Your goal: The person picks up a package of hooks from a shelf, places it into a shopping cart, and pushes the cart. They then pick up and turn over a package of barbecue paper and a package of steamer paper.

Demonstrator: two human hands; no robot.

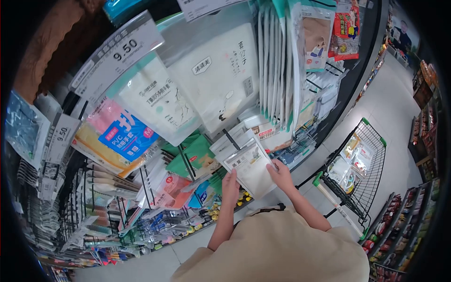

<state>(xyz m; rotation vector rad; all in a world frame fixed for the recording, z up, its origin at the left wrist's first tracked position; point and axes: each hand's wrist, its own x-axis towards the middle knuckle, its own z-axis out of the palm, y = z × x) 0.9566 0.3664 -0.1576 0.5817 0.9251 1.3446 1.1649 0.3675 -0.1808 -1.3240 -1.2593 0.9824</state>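
A flat white package (251, 172) with a printed label hangs or rests at the rack's front, just below a metal hook, near the centre. My left hand (230, 185) holds its left edge, thumb on the front. On the right edge, my right hand (281, 174) grips the same package with its thumb over the front. Behind and above it is a large white package (218, 70) with Chinese print. Whether the hook still passes through the held package cannot be made out.
Hanging packs fill the rack on the left, among them a blue-labelled PVC glove pack (127, 136) and a 9.50 price tag (124, 50). A wire shopping cart (371, 164) holding packages stands on the right, beside shelves of goods (399, 225).
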